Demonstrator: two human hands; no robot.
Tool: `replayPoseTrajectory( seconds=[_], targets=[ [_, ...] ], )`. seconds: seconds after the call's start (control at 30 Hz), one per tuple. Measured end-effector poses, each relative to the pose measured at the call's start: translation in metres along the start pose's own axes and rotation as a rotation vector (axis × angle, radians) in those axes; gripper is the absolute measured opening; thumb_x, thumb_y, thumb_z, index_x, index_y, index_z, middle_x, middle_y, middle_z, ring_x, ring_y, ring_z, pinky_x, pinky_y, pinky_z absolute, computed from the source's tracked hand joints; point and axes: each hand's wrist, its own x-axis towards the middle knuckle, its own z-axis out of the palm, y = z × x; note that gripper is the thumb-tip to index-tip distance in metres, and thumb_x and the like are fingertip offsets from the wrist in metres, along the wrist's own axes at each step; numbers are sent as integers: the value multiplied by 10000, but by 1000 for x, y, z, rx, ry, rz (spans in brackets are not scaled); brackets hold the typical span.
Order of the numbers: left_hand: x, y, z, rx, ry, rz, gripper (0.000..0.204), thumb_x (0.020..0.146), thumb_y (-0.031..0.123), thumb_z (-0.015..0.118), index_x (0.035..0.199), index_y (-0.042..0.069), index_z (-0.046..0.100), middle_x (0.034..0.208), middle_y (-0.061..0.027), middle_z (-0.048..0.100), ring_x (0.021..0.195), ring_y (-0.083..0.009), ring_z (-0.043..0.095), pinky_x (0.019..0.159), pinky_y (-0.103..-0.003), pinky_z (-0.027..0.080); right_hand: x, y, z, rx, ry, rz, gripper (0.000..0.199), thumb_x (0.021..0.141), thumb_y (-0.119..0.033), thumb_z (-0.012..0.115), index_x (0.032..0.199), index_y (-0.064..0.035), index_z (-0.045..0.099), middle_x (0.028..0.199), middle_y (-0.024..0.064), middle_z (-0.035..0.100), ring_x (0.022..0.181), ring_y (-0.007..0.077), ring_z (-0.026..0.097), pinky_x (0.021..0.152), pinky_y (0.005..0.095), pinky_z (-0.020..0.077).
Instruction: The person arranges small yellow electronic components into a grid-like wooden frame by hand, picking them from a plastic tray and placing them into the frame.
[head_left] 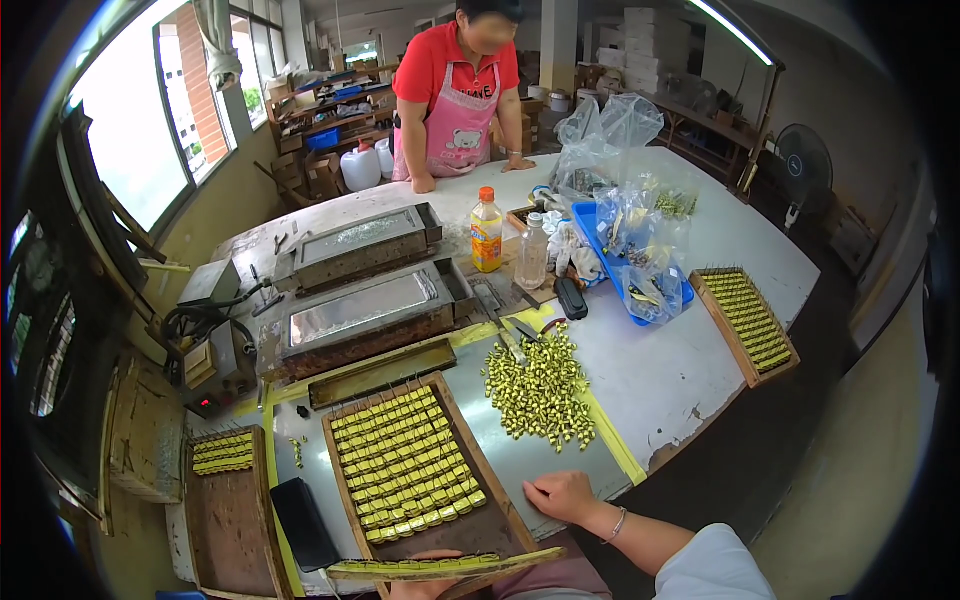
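My left hand (428,590) is at the lower edge, closed around a long narrow rack strip (375,570) lined with small shiny yellow-green metal pieces; the strip hides most of its fingers. It slants across the near end of a wooden tray (512,508), which carries several similar rows (405,455). My right hand (562,497) rests on the table's near side with its fingers curled in; whether anything is inside cannot be seen. Beyond it lies a heap of loose gold-coloured metal pieces (540,390), with a tweezer-like tool (512,345) at its far edge.
Two heavy metal heating trays (365,305) stand beyond the wooden tray. A black phone (303,523) and a second wooden tray (230,545) lie left; another filled tray (742,325) overhangs the right edge. Bottles (486,235) and a blue tray (625,275) stand farther back. Across the table leans a person (455,110).
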Motion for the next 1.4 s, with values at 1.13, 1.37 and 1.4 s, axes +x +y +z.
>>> replayPoseTrajectory(
  seconds=[1.13, 1.37, 1.4],
  targets=[
    [-8, -18, 5, 94, 60, 58, 273, 743, 75, 722, 981, 2, 612, 931, -73, 632, 852, -166, 592, 746, -284, 495, -4, -4, -7, -6, 11, -2, 349, 790, -259, 597, 497, -100, 495, 499, 69, 513, 445, 281, 526, 380, 377, 392],
    [-10, -5, 10, 113, 58, 35, 276, 744, 87, 723, 983, 1, 615, 940, -78, 636, 867, -169, 591, 769, -284, 488, -5, -4, -7, -15, 7, -3, 339, 788, -258, 601, 503, -102, 506, 503, 66, 518, 449, 277, 530, 382, 377, 394],
    [-10, -5, 10, 112, 58, 36, 276, 744, 87, 723, 983, 1, 615, 940, -78, 636, 867, -169, 591, 769, -284, 488, -5, -4, -8, -15, 7, -4, 339, 788, -258, 601, 503, -102, 506, 503, 66, 518, 449, 277, 530, 382, 377, 394]
  ],
)
